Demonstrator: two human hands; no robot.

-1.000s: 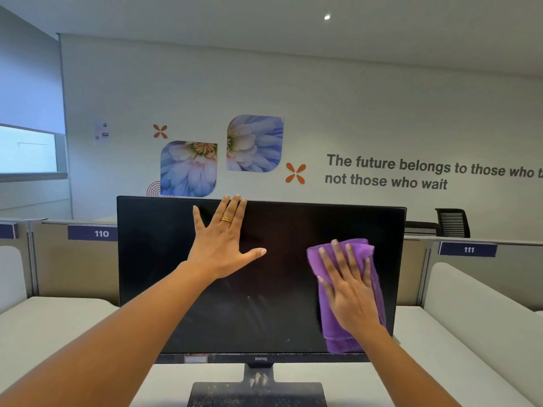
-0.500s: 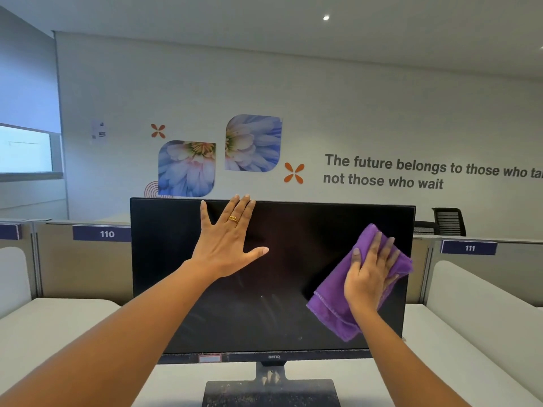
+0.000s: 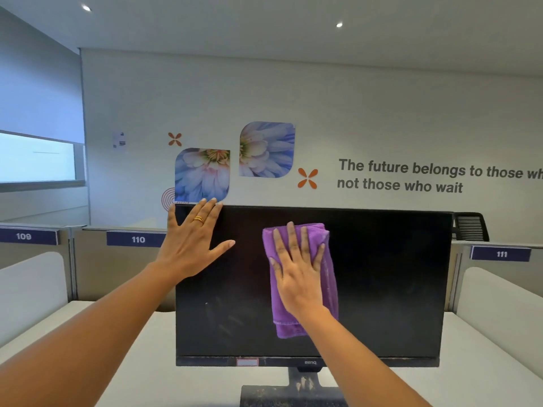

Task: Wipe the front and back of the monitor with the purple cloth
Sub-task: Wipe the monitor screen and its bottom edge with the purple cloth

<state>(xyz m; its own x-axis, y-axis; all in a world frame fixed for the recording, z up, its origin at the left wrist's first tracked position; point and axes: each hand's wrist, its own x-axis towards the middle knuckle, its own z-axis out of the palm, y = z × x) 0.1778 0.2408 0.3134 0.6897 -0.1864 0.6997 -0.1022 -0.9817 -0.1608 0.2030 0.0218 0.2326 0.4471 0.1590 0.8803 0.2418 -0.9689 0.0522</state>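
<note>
A black monitor (image 3: pixel 388 283) stands on a dusty black base on the white desk, its dark screen facing me. My left hand (image 3: pixel 192 245) lies flat on the screen's upper left corner, fingers spread, fingertips at the top edge, a gold ring on one finger. My right hand (image 3: pixel 296 271) presses the folded purple cloth (image 3: pixel 327 286) flat against the middle of the screen, fingers spread over it. The cloth hangs down below my palm. Faint smears show on the lower left of the screen.
The white desk (image 3: pixel 164 359) runs left and right under the monitor. Beige partitions with labels 109, 110 and 111 (image 3: pixel 501 254) stand behind it. White dividers (image 3: pixel 499 312) flank the desk. A black chair (image 3: pixel 470 226) shows behind the monitor's right corner.
My right hand has slid the cloth from the screen's right side to its middle and flattened it. My left hand now sits at the upper left corner. The view has shifted left.
</note>
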